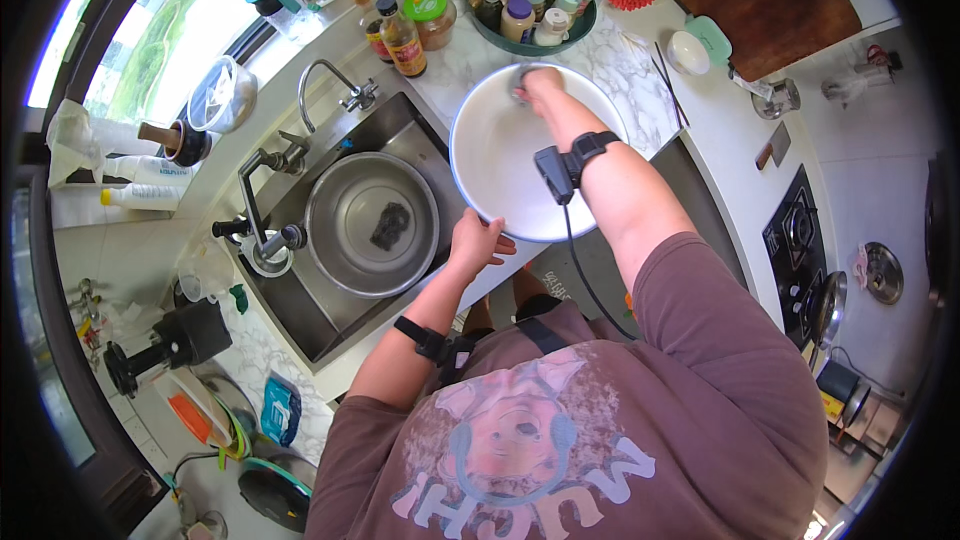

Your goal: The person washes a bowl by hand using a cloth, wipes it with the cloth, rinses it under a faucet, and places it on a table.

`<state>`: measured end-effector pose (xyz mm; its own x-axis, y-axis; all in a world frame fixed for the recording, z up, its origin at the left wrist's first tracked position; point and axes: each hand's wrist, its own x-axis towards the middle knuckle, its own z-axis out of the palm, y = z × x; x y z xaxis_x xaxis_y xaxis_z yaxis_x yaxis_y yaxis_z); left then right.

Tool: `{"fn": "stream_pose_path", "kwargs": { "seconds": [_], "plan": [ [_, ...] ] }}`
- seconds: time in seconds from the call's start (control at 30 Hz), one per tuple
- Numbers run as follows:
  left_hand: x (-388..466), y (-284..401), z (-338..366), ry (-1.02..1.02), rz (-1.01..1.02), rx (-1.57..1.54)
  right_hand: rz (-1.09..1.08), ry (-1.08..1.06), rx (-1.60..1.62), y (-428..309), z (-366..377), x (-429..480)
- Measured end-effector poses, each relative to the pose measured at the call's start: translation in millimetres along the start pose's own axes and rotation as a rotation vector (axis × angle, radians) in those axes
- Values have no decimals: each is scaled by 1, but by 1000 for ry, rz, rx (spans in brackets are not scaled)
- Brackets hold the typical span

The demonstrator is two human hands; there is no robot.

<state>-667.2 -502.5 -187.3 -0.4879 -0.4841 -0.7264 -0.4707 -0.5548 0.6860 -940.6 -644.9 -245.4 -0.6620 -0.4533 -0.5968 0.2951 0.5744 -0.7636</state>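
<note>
A large white enamel basin with a blue rim (487, 157) stands on the marbled counter to the right of the sink. My right hand (541, 84) is inside it at the far wall, closed around a grey scrubbing pad (519, 82) that is partly hidden by the fingers. My left hand (480, 240) rests at the basin's near left rim, thumb against the edge and fingers below it. In the sink (409, 127) sits a round metal basin (322, 240) with a dark, mesh-like scrubber (390, 226) lying in it.
A faucet (259, 172) reaches over the sink's left side. Behind the white basin stand sauce bottles (403, 41), a green-lidded jar (431, 22) and a dark green tray (525, 49) of seasonings. Chopsticks (671, 86), a cleaver (776, 146) and a gas stove (799, 240) lie to the right.
</note>
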Motion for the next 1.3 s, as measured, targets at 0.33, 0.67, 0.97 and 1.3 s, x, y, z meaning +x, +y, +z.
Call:
{"fn": "stream_pose_path", "kwargs": {
  "seconds": [0.33, 0.67, 0.97, 1.3],
  "plan": [
    [44, 50, -44, 381, 365, 386, -879, -109, -1415, 106, -137, -92],
    [49, 39, -36, 304, 245, 234, -630, -755, -1438, 121, -24, -140],
    [19, 15, -13, 128, 67, 35, 142, -103, 248, -11, -3, 22],
    [24, 19, -24, 58, -18, 210, -669, -245, -1308, 115, -111, -86]
  ]
}}
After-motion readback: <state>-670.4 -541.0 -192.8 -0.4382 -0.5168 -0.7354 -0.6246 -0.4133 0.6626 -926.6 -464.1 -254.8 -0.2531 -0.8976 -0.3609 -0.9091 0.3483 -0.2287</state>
